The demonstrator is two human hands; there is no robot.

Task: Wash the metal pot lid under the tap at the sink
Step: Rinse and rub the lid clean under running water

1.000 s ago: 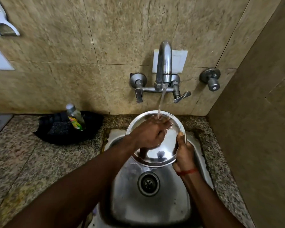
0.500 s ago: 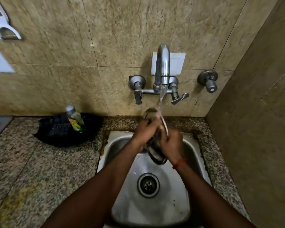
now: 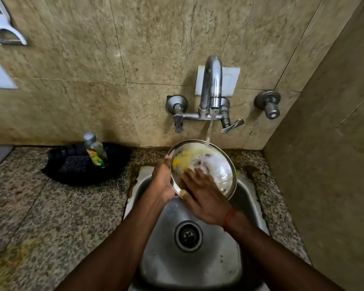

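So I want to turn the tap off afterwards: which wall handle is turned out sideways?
The lever just right of the spout; the left one hangs straight down.

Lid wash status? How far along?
Done: tap is running and the metal pot lid is under the stream over the sink. In hand: left hand holds the rim while the right hand rubs the inner face. Left: yellow residue on the lid's left side; it isn't set down yet.

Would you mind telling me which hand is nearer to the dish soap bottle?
Left. The left hand grips the lid's left rim, on the side toward the bottle; the right hand rubs inside the lid, farther right.
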